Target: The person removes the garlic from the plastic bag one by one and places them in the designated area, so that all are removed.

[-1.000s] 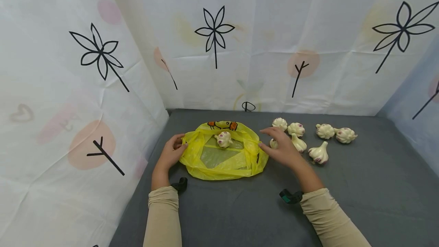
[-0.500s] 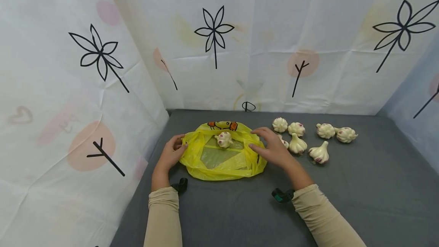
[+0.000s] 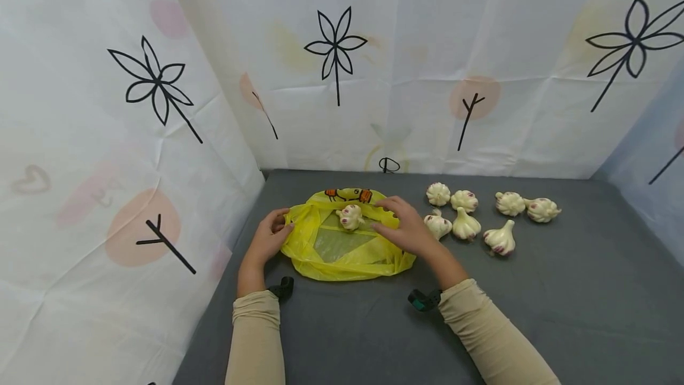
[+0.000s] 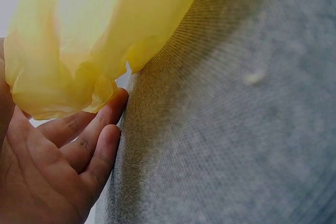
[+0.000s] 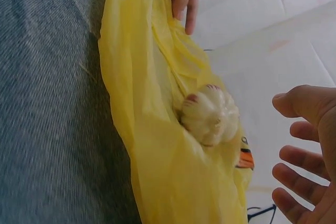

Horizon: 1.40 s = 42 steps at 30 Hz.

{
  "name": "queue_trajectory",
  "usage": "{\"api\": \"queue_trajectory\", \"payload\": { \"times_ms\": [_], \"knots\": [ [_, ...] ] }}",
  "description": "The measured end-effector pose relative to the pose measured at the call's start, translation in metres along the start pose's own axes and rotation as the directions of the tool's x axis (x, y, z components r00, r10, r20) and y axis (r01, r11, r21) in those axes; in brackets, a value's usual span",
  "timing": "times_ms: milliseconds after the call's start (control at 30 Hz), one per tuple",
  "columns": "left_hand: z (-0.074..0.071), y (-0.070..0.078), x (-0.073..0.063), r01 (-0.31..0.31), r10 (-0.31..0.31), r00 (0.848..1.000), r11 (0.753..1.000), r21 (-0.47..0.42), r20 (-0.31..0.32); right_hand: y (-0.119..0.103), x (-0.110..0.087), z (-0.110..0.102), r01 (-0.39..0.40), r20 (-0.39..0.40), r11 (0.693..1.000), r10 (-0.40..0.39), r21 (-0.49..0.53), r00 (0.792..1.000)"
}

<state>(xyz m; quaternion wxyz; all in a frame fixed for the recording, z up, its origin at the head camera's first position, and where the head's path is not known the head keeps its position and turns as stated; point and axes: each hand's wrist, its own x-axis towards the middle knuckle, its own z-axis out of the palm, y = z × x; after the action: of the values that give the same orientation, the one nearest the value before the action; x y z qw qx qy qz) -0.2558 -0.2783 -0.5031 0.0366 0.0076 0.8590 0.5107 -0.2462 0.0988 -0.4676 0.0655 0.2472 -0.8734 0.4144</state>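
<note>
A yellow plastic bag (image 3: pixel 347 269) lies spread on the dark table with its mouth facing up. One garlic bulb (image 3: pixel 350 217), white with purple marks, sits in its opening toward the back. My left hand (image 3: pixel 265 239) holds the bag's left edge; in the left wrist view the yellow film (image 4: pixel 79 72) runs between thumb and fingers. Over the bag's right side hovers my right hand (image 3: pixel 411 230), fingers spread and nothing in them. The right wrist view shows this hand (image 5: pixel 310 156) apart from the bulb (image 5: pixel 210 115).
Several garlic bulbs lie right of the bag, among them one upright bulb (image 3: pixel 465 224) and one near the front (image 3: pixel 500 238). Two more bulbs (image 3: pixel 542 210) touch farther right. A patterned white cloth (image 3: pixel 417 76) rises behind the grey-covered table (image 3: pixel 363 331).
My right hand has moved left from the bag's right edge to over its opening, uncovering a garlic bulb behind it. The left hand stays on the bag's edge.
</note>
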Motion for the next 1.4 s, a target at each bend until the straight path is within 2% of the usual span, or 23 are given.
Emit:
{"api": "queue_trajectory", "payload": {
  "times_ms": [467, 633, 967, 1400],
  "knots": [
    [-0.001, 0.002, 0.0, -0.009, 0.009, 1.0, 1.0, 0.005, -0.009, -0.01, 0.02, 0.021, -0.006, 0.033, 0.999, 0.005, 0.051, 0.999],
    [0.0, 0.003, -0.002, 0.003, -0.003, 1.0, 1.0, 0.004, -0.002, -0.01, 0.027, 0.031, -0.004, 0.047, 0.999, 0.003, 0.035, 0.999],
    [0.0, 0.002, -0.001, -0.011, 0.011, 1.0, 1.0, 0.0, -0.003, -0.011, 0.042, 0.042, -0.02, 0.073, 0.999, 0.021, -0.025, 0.997],
    [0.0, 0.003, -0.004, -0.008, 0.008, 1.0, 1.0, -0.001, -0.007, -0.008, 0.048, 0.047, -0.065, 0.101, 0.997, 0.069, -0.05, 0.992]
  ]
}}
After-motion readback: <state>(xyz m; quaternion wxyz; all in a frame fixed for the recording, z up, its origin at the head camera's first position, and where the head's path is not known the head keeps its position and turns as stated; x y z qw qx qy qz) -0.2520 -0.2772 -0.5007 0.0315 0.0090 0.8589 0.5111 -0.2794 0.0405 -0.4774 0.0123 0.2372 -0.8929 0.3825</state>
